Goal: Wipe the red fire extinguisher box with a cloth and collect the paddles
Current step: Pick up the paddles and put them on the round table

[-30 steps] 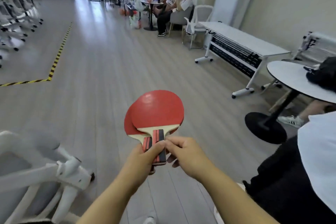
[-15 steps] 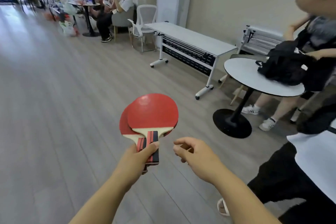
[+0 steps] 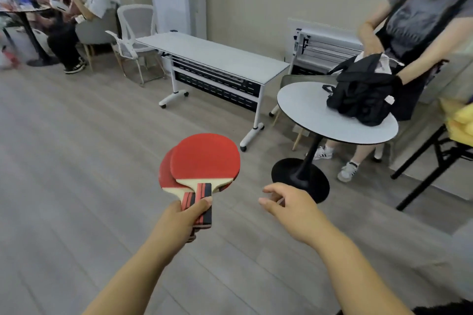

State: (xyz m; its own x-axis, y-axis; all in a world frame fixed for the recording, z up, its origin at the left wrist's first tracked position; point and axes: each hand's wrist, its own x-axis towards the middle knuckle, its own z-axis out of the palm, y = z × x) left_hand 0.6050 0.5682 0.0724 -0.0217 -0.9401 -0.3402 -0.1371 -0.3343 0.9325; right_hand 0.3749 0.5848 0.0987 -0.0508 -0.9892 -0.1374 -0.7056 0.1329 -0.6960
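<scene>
Two paddles (image 3: 202, 161) stacked, red faces up, handles overlapped and pinched together in the left hand (image 3: 179, 222). Thumb lies across the top handle, fingers wrap underneath, so one closed grip holds both. Stacking them this way likely frees the other hand. Blades fan slightly apart, the lower one offset to the left, so the stack isn't perfectly aligned but looks secure.

Right hand (image 3: 289, 210) is empty: fingers loosely curled, partly open, palm down, well apart from the paddles and touching nothing. Reads as free for the next job.

Head view only, so that's all the coverage. Paddles are carried out in front at about waist level over the wood floor (image 3: 76, 161), not resting on anything.

Round tabletop (image 3: 320, 115) ahead right carries a black bag (image 3: 363, 94), which a seated person (image 3: 419, 20) is handling. Long white tabletop (image 3: 212, 54) against the wall is bare. More people sit at a far table, upper left, blurred.

Red extinguisher box: not in frame. No cloth visible either, in hand or nearby.

Judgement: collecting looks done or close to it, both paddles in hand; can't tell whether more are due. Wipe status can't be judged from here. Risk: the lower paddle slipping out of the one-hand pinch if the grip loosens.
</scene>
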